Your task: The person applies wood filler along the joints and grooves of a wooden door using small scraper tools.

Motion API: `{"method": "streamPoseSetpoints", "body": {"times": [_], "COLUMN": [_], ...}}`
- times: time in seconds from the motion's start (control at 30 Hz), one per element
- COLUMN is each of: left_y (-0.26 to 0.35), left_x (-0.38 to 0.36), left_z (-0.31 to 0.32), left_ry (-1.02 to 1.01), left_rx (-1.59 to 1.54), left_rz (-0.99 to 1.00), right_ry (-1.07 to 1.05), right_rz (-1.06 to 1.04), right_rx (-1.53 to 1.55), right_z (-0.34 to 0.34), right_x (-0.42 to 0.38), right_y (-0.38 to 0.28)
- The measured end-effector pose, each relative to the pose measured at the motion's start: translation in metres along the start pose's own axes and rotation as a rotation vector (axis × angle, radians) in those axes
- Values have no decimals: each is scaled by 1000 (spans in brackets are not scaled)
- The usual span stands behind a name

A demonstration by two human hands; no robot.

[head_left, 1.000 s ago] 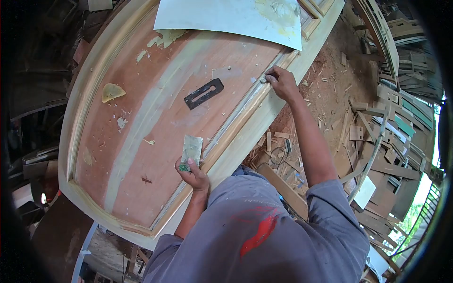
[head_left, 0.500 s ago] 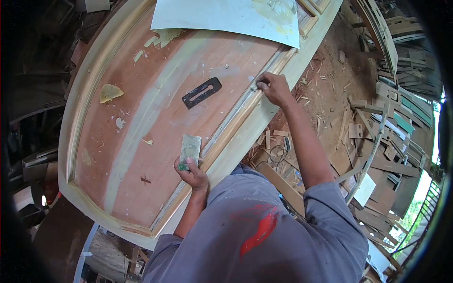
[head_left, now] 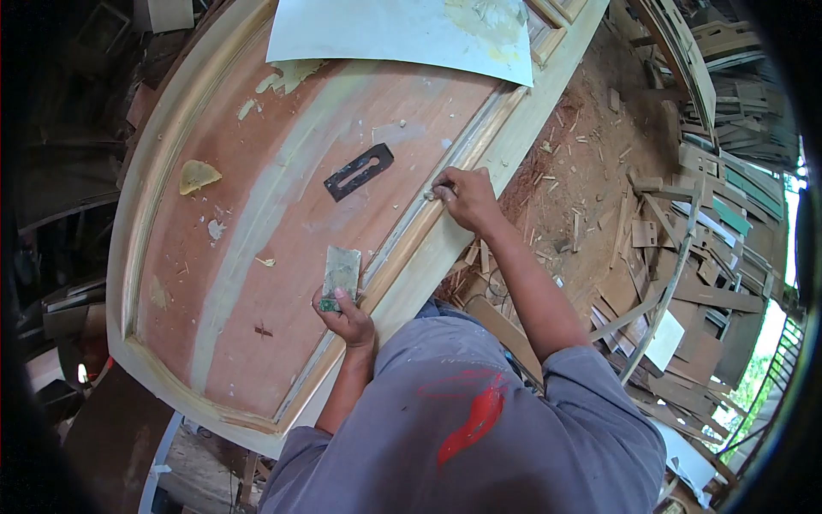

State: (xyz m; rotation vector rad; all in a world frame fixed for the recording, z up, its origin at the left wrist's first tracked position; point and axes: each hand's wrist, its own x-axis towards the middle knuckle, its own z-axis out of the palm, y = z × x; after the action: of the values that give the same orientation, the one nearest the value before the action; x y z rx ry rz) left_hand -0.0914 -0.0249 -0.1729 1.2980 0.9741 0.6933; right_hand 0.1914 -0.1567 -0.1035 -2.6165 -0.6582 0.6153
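My left hand [head_left: 349, 323] is closed on a small flat rectangular piece smeared grey with green at its lower end, like a scraper [head_left: 342, 272]. It is held over the reddish wood panel [head_left: 282, 317], near the panel's front moulding. My right hand [head_left: 467, 201] pinches a small whitish lump [head_left: 429, 195] against the grey-filled groove along the wooden moulding [head_left: 417, 224]; what the lump is I cannot make out. Between and beyond the hands lies a black slotted metal plate [head_left: 358, 172], flat on the panel.
A white sheet [head_left: 398, 38] with yellowish putty on it covers the panel's far end. A dried putty piece [head_left: 199, 176] and crumbs lie on the panel's left side. Wood scraps [head_left: 711, 291] and shavings litter the ground at right.
My right hand has slid along the moulding towards my body and to the left, still pinching. My left hand stays nearly in place with the flat piece.
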Motion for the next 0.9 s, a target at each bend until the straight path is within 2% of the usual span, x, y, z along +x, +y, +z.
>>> {"method": "streamPoseSetpoints", "body": {"times": [0.1, 0.13, 0.23, 0.57, 0.67, 0.8, 0.9], "left_y": [4, 4, 1, 4, 8, 4, -1], "left_x": [1, 0, -1, -1, 0, -1, -2], "left_z": [1, 1, -1, 0, 2, 0, -2], "left_ry": [10, 14, 1, 4, 0, 15, 15], "left_rx": [-22, -22, -24, 13, 2, 5, 16], "left_rz": [-18, -27, -19, -13, -25, -26, -22], "right_ry": [66, 74, 70, -4, -24, 17, -43], "right_rz": [224, 206, 136, 31, 14, -78, -56], "right_rx": [384, 415, 381, 157, 35, 59, 4], "right_z": [-1, -6, -19, -4, 4, 11, 23], "right_x": [15, 21, 35, 33, 23, 3, -10], "right_y": [15, 28, 47, 45, 32, 5, -13]}}
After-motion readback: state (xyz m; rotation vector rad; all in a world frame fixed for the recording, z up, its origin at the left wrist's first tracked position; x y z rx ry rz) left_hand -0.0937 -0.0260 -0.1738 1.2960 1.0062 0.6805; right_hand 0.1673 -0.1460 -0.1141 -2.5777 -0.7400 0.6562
